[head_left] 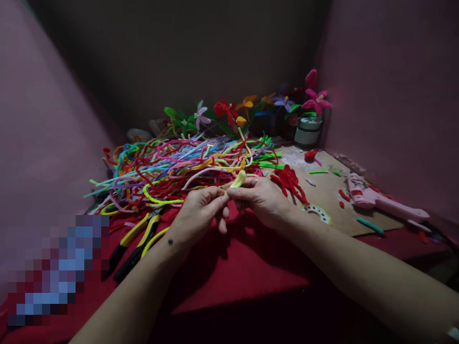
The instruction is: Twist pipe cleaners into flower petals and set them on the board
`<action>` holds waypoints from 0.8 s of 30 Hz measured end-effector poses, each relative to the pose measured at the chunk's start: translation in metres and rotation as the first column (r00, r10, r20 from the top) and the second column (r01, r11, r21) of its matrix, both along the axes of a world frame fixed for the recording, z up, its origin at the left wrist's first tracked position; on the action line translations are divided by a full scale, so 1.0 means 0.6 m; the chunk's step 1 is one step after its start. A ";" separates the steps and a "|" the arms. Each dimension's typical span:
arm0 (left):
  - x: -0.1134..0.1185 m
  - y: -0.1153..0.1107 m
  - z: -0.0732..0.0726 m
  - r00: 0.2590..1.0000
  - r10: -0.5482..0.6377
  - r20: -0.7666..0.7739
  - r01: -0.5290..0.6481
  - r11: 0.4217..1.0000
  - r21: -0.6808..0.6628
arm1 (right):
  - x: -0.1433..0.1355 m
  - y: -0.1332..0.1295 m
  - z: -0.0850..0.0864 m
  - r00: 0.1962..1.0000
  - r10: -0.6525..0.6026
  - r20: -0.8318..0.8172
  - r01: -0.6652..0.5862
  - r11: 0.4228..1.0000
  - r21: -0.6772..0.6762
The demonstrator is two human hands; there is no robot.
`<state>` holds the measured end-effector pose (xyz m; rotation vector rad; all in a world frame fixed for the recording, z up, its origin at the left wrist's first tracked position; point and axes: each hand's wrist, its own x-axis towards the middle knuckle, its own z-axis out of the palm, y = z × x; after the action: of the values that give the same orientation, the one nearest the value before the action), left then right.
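Note:
Between my two hands is a pale yellow fuzzy pipe cleaner piece (238,180), bent into a small petal-like shape that points up and away. My left hand (206,205) pinches its lower end with thumb and forefinger. From the other side, my right hand (260,198) closes thumb and fingers on the same piece. Just beyond the hands lies a big heap of colourful pipe cleaners (186,160). A red pipe cleaner flower (289,181) rests right of my right hand.
Yellow-and-black pliers (138,239) lie left on the red cloth (244,272). On the brown board (330,191) are a pink glue gun (383,203), a white ring with holes (317,213) and scraps. Finished flowers (225,110) and a grey-green pot (307,132) stand behind.

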<state>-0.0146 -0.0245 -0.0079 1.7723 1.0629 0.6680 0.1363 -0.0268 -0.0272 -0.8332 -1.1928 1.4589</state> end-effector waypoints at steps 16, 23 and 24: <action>-0.004 0.010 -0.029 0.888 0.366 -0.277 -0.126 0.775 0.620 | -0.003 0.015 -0.011 0.954 -0.283 0.097 0.280 0.959 0.042; -0.012 0.022 -0.007 0.926 0.131 0.354 -0.049 0.972 -0.231 | -0.007 0.003 -0.014 0.979 0.195 0.062 -0.194 0.981 -0.017; -0.009 0.021 -0.008 0.901 0.137 0.412 -0.014 0.958 -0.288 | -0.008 0.002 -0.015 0.976 0.210 0.060 -0.209 0.978 -0.026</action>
<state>-0.0203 -0.0119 -0.0125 1.2671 0.8730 0.8650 0.1316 -0.0255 -0.0364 -0.7902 -1.3483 1.6267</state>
